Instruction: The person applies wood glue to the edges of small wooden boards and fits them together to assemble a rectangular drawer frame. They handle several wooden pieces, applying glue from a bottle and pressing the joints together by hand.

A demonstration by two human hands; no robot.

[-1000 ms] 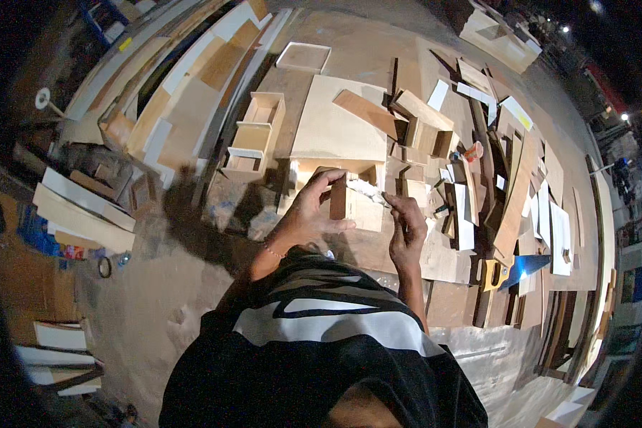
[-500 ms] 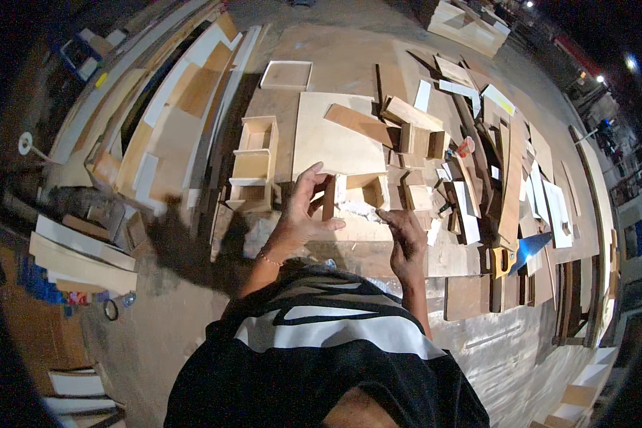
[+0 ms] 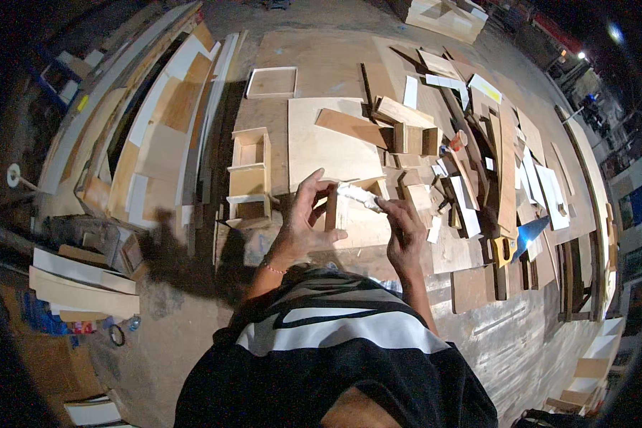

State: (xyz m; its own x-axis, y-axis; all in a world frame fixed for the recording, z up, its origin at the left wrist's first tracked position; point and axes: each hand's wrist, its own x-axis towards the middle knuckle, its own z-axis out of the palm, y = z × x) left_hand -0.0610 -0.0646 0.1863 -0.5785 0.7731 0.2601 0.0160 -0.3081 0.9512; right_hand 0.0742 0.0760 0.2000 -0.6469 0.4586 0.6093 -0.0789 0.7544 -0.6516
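Note:
Between the fingers and thumb of my left hand (image 3: 301, 222) is a small wooden box (image 3: 338, 217), tilted, its near side toward me. My right hand (image 3: 405, 234) pinches one end of a crumpled white thing (image 3: 358, 194), perhaps a soft tube or a wrapped bag. The white thing lies across the box's upper edge, its far end close to my left fingertips. I cannot tell whether it touches the wood. Beyond my hands is a pale wooden board (image 3: 328, 153) on the work surface.
An open-fronted wooden box unit (image 3: 250, 175) stands at left, with a shallow tray (image 3: 272, 83) behind it. On the right lie many wood offcuts (image 3: 508, 178), an orange-red cup (image 3: 458, 140) and a yellow-handled saw (image 3: 506, 250). Long boards (image 3: 165, 121) lean farther left.
The white thing has moved up from the box's near side to its upper edge, along with my right fingers. The box has tilted in my left hand. The whole view has shifted slightly.

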